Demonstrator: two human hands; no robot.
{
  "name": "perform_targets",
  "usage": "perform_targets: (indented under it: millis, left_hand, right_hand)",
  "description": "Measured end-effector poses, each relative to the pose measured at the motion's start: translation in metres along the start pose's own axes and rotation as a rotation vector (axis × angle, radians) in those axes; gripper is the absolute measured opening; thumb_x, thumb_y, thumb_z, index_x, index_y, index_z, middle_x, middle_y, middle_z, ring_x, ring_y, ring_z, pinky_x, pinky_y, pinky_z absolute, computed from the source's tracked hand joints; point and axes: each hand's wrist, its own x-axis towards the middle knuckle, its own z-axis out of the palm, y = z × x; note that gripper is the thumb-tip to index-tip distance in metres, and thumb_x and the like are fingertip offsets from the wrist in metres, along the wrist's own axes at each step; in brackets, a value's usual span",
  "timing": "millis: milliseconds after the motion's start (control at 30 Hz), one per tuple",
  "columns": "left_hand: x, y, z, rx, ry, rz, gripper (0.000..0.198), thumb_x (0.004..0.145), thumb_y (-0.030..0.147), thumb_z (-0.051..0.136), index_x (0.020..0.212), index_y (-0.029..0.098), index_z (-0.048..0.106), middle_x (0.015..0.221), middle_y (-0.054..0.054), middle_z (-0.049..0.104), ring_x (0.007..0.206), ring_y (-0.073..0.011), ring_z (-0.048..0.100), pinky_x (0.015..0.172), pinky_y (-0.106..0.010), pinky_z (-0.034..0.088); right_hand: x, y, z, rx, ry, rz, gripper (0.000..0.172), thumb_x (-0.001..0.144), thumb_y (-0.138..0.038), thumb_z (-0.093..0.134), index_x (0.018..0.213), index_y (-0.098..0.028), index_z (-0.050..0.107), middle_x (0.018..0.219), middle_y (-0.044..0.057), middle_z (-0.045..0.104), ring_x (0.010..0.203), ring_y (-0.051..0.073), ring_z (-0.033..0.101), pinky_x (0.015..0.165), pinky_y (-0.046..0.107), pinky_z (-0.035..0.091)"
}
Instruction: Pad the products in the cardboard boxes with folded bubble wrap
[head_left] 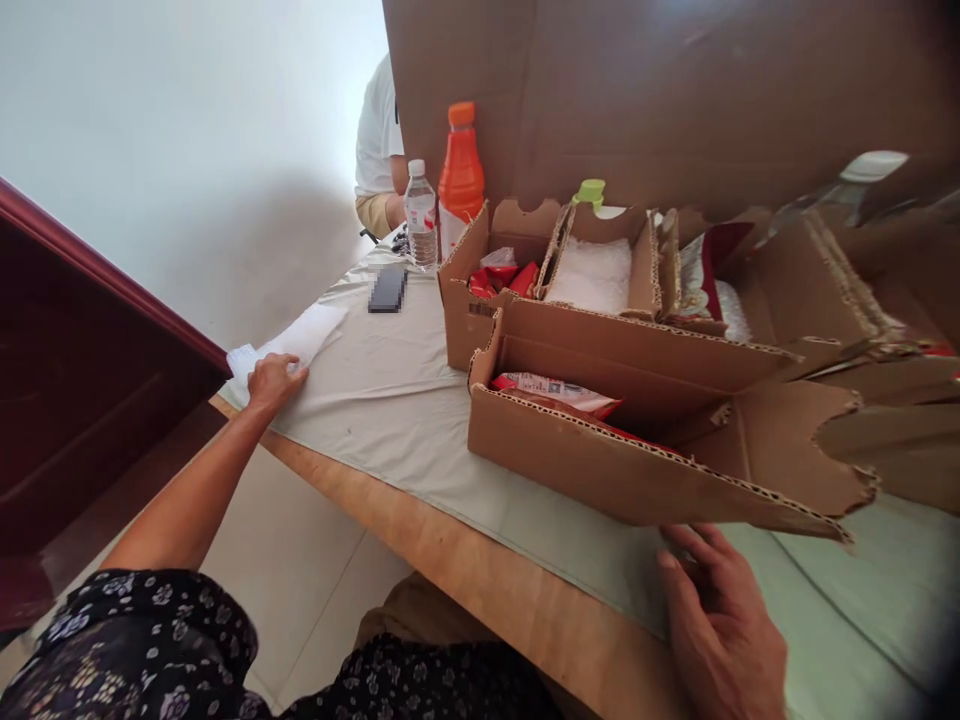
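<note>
At the left end of the table, my left hand [276, 382] is closed on the near edge of a flat white sheet-like wrapper [313, 330], with a clear plastic piece [241, 360] at its left. My right hand [724, 625] rests on the cloth at the near right, thumb and fingers apart, holding nothing. Its fingertips lie just below the front cardboard box [600, 450], partly tucked near its lower edge. Inside that box is a red and white packet [559, 390].
Behind stand cardboard compartments [480, 325] with red packets [510, 278], white bubble-like wrap [592, 272] and a dark red packet [709, 265]. An orange bottle [461, 165], a water bottle [421, 215] and a dark phone-like object [387, 289] are at the back. A person [379, 140] sits beyond.
</note>
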Motion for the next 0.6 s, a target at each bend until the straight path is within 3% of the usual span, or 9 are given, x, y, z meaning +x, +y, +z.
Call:
perform_targets:
  millis: [100,200,333,500,600]
  left_hand:
    - [0.001,-0.006,0.006,0.057,-0.009,-0.003,0.035,0.088,0.027,0.053,0.109,0.014,0.078,0.129,-0.021,0.070,0.124,-0.0409,0.061,0.101,-0.048,0.047]
    - [0.002,-0.007,0.006,0.088,-0.024,0.006,0.036,0.091,0.031,0.053,0.108,0.013,0.079,0.126,-0.021,0.071,0.123,-0.0406,0.062,0.100,-0.046,0.047]
    - [-0.003,-0.002,0.003,0.097,-0.039,0.028,0.040,0.086,0.040,0.064,0.109,0.011,0.078,0.126,-0.024,0.071,0.122,-0.0425,0.063,0.097,-0.046,0.049]
    - [-0.012,0.012,-0.004,0.046,-0.008,0.012,0.031,0.079,0.023,0.061,0.101,0.012,0.079,0.121,-0.024,0.074,0.121,-0.0439,0.064,0.101,-0.049,0.046]
    - [-0.016,0.021,-0.021,-0.043,0.041,-0.018,0.028,0.074,0.022,0.060,0.093,0.013,0.079,0.114,-0.022,0.076,0.123,-0.0456,0.063,0.103,-0.051,0.044]
  right_hand:
    - [-0.001,0.000,-0.001,-0.026,-0.001,-0.023,0.048,0.091,-0.059,0.057,0.117,-0.022,0.070,0.146,0.014,0.061,0.135,0.037,0.057,0.112,0.056,0.044]
    - [-0.002,-0.001,-0.003,-0.033,-0.001,-0.030,0.047,0.091,-0.059,0.057,0.116,-0.022,0.070,0.145,0.014,0.061,0.128,0.035,0.062,0.103,0.051,0.050]
    - [-0.001,-0.004,-0.002,-0.036,-0.009,-0.072,0.044,0.091,-0.056,0.057,0.114,-0.022,0.071,0.143,0.014,0.063,0.120,0.032,0.065,0.092,0.045,0.053]
    - [-0.002,-0.007,-0.003,-0.047,-0.009,-0.098,0.045,0.092,-0.056,0.054,0.114,-0.020,0.071,0.143,0.015,0.063,0.095,0.025,0.069,0.071,0.036,0.053]
    - [-0.004,-0.008,-0.004,-0.029,-0.030,-0.107,0.045,0.092,-0.055,0.054,0.114,-0.019,0.071,0.144,0.016,0.062,0.089,0.022,0.069,0.063,0.033,0.051]
